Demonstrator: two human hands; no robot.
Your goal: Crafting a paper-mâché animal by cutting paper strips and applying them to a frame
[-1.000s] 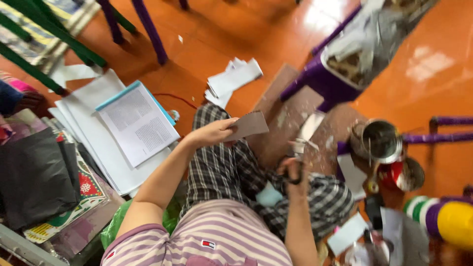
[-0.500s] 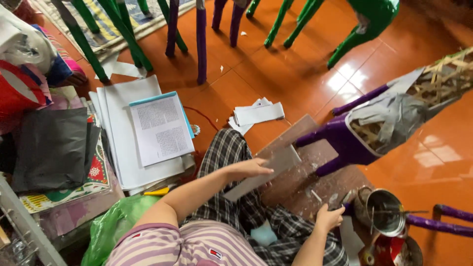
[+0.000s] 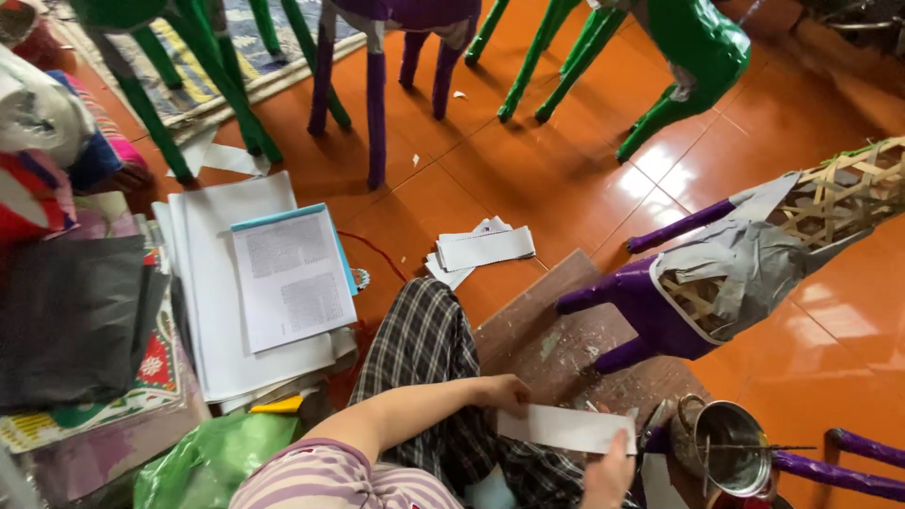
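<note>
Hands meet over a wooden board (image 3: 566, 330) on the orange tiled floor (image 3: 528, 160): the left hand (image 3: 504, 393) rests with fingers curled onto the near end of a white paper strip (image 3: 566, 428), pinching its left edge, while the right hand (image 3: 608, 471), at the bottom of the view, grips the strip's right part from below, thumb closed against it. The strip lies nearly flat, low over the board, just in front of the person's checked trouser leg (image 3: 424, 349). To the right of the strip stands a small metal pot (image 3: 726, 448) with a thin stick laid across its rim. Beyond the board lies a woven bamboo figure (image 3: 745, 264), tipped on its side, partly covered in grey paper, with purple papered legs. A small stack of cut white paper pieces (image 3: 481, 250) sits on the floor beyond the knee. Further left is a pile of large white sheets with a printed page (image 3: 292, 278) on top, and beside that a dark sheet (image 3: 71, 316) on a patterned cloth. A green plastic bag (image 3: 207, 452) lies near the striped sleeve (image 3: 330, 476). Green and purple papered legs (image 3: 377, 85) of other figures stand along the top.
</note>
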